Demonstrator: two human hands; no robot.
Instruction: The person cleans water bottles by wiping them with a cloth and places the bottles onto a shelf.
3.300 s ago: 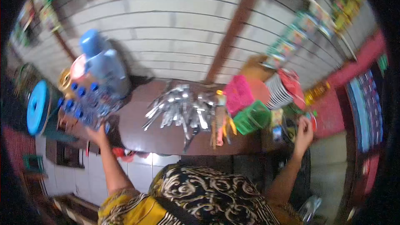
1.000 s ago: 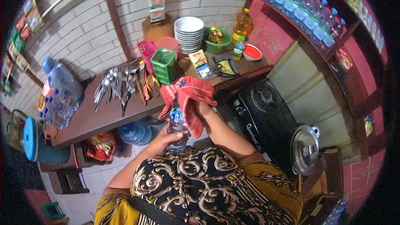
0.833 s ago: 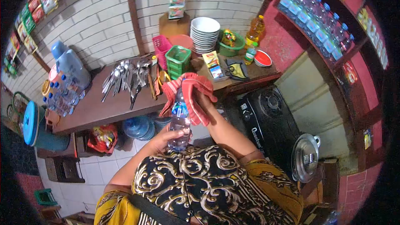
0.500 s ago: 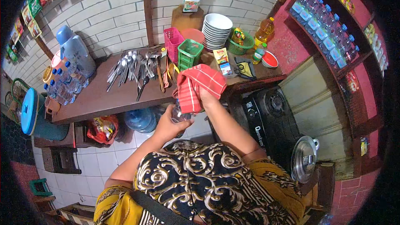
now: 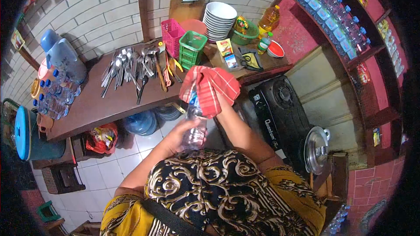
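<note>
My left hand [image 5: 183, 134] is wrapped round the lower part of a clear plastic water bottle [image 5: 196, 133] with a blue label near its top. The bottle stands roughly upright in front of my chest. Over its upper end hangs a red cloth [image 5: 210, 88] with white stripes. My right hand [image 5: 221, 100] is mostly hidden beneath the cloth, which drapes over its fingers; it holds the cloth against the bottle's top. Just beyond the cloth, a green plastic basket [image 5: 191, 50] and a pile of spoons and forks [image 5: 127, 70] lie on the brown counter [image 5: 94, 100].
A black gas stove [image 5: 280, 113] with a lidded metal pot [image 5: 316, 150] is at my right. Stacked white bowls [image 5: 218, 22] and an oil bottle [image 5: 269, 19] stand at the back. Several water bottles [image 5: 57, 94] and a blue flask [image 5: 65, 59] occupy the counter's left end.
My left hand has moved down the bottle, baring more of its side and blue label below the cloth. The cloth has shifted slightly, and the whole view has turned a little.
</note>
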